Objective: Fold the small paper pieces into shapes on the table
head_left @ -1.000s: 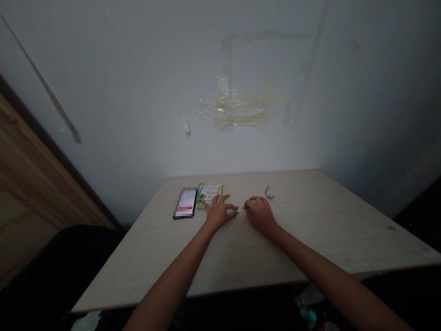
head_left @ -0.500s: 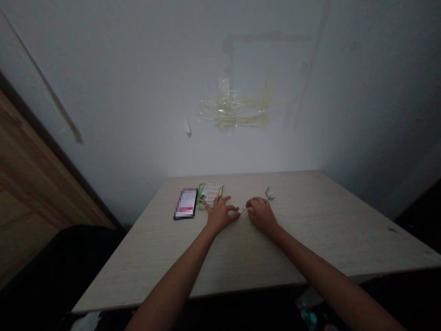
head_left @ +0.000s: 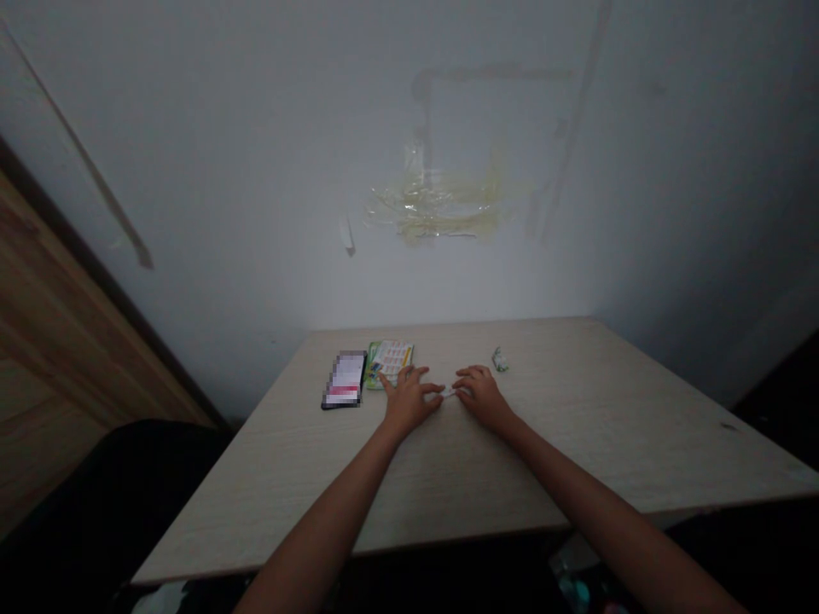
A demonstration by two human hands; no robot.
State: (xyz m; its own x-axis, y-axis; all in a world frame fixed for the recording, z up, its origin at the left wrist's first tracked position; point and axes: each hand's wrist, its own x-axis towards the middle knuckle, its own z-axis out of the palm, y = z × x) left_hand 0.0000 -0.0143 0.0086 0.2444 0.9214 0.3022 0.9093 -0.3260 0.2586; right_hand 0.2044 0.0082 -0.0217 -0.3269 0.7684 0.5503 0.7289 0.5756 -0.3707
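A small whitish piece [head_left: 449, 391], which looks like paper, lies between my two hands on the table. The thumb and index finger of my left hand [head_left: 407, 402] pinch its left end, while the other fingers spread out towards a printed booklet [head_left: 390, 354]. At the right end, the closed fingertips of my right hand [head_left: 485, 399] grip the same piece. My fingers partly cover it, so its full shape is hidden. Just beyond my right hand rests a crumpled green and white scrap [head_left: 500, 359].
A phone [head_left: 344, 380] with its screen lit lies left of the booklet. The pale wooden table [head_left: 448, 486] meets a grey wall [head_left: 256, 213] with old clear tape [head_left: 441, 209] stuck on it. Dark fabric [head_left: 128, 486] stands at the left.
The fingers of my right hand have shifted slightly left, and the whitish piece now looks narrower and flatter. My left hand has hardly moved.
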